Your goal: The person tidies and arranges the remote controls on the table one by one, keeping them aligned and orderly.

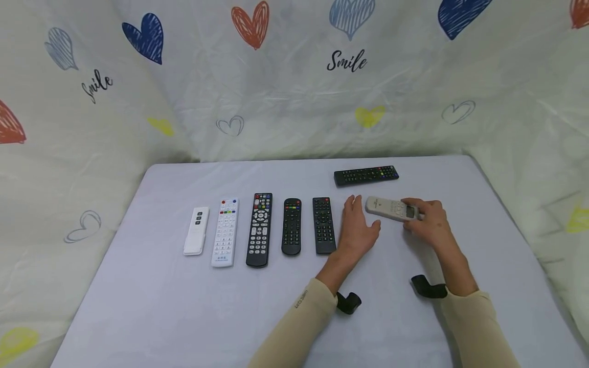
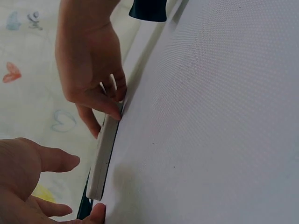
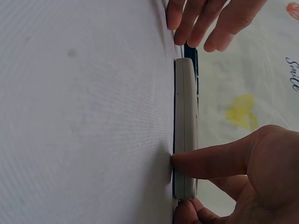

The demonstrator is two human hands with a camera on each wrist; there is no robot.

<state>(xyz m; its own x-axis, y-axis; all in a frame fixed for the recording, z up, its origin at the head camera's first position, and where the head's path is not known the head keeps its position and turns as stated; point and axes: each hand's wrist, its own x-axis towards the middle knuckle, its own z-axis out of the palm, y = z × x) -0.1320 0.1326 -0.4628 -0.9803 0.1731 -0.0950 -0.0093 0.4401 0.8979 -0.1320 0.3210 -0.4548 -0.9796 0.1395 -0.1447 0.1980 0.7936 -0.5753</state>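
A pale grey-white remote [image 1: 392, 208] lies on the lavender tablecloth [image 1: 395, 317], right of a row of remotes. My right hand [image 1: 415, 219] pinches its right end, with the thumb [image 3: 210, 161] against one long edge and fingers on the other. In the left wrist view the same remote [image 2: 105, 154] shows edge-on, flat on the cloth. My left hand [image 1: 362, 217] rests on the cloth with straight fingers beside the remote's left end. Whether it touches the remote I cannot tell.
Left of the hands stand several remotes in a row: small white [image 1: 196, 231], white with coloured buttons [image 1: 225, 232], and three black ones [image 1: 259, 230] [image 1: 292, 226] [image 1: 324, 225]. Another black remote [image 1: 366, 175] lies crosswise at the back. Heart-print fabric surrounds the table.
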